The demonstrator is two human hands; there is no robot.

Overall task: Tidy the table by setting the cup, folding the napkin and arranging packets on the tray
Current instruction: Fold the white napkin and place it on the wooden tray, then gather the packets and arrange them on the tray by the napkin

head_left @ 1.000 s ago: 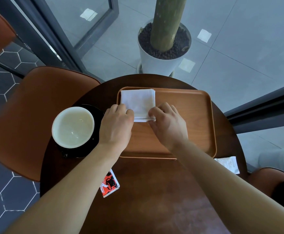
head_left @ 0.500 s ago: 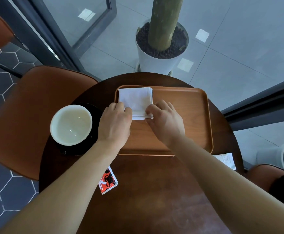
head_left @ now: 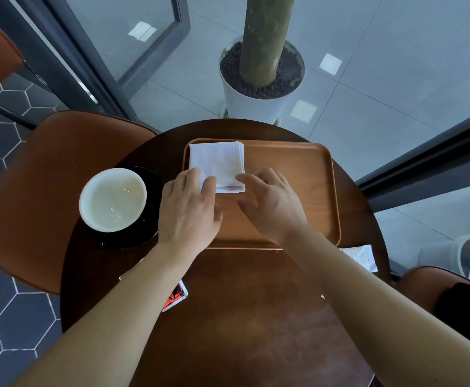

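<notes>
A folded white napkin (head_left: pixel 217 163) lies in the far left corner of the wooden tray (head_left: pixel 298 191). My left hand (head_left: pixel 189 210) rests at the napkin's near left edge, fingertips on it, fingers apart. My right hand (head_left: pixel 270 205) hovers by the napkin's near right corner, fingers spread, holding nothing. A white cup (head_left: pixel 113 199) stands on a black saucer (head_left: pixel 150 233) left of the tray. A red and white packet (head_left: pixel 176 296) lies on the table, partly hidden under my left forearm. A white packet (head_left: pixel 361 255) lies near the table's right edge.
The round dark wooden table (head_left: pixel 242 317) has brown chairs on the left (head_left: pixel 46 191) and at the lower right (head_left: pixel 429 286). A white plant pot (head_left: pixel 253 104) stands on the floor beyond the table. Glass walls run behind.
Both hands have loosened from the napkin's near edge and drawn back a little; the fingers are now spread. The napkin stays folded in the tray corner.
</notes>
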